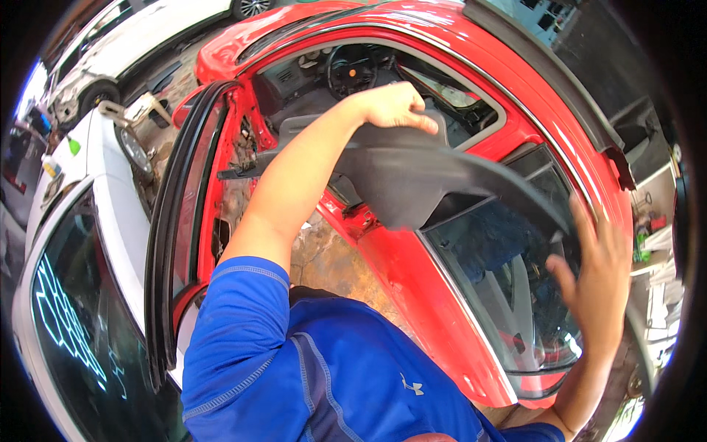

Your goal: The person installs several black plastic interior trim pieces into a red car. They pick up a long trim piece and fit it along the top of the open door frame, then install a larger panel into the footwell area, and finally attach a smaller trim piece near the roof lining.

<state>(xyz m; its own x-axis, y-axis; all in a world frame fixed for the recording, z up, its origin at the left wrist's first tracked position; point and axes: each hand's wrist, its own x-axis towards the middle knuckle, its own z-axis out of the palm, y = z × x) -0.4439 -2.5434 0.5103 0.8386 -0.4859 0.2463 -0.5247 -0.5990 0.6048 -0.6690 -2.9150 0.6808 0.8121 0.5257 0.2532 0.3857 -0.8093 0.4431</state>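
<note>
A dark plastic trim panel (401,188) hangs across the red car's open doorway, its long curved arm reaching right over the side glass. My left hand (394,109) is at the panel's upper part, fingers curled and seemingly gripping it; their tips are partly hidden. My right hand (596,269) has its fingers spread beside the right end of the arm, slightly blurred; whether it touches the plastic I cannot tell. Behind the panel, the steering wheel (352,72) and interior show through the window frame.
The red car's open door (188,199) stands at left, close beside a white car (85,250). Another white car (129,37), a plastic stool (132,112) and a green bottle (74,145) are farther back. A cluttered shelf (655,221) is at far right. Stained floor (324,272) shows below the doorway.
</note>
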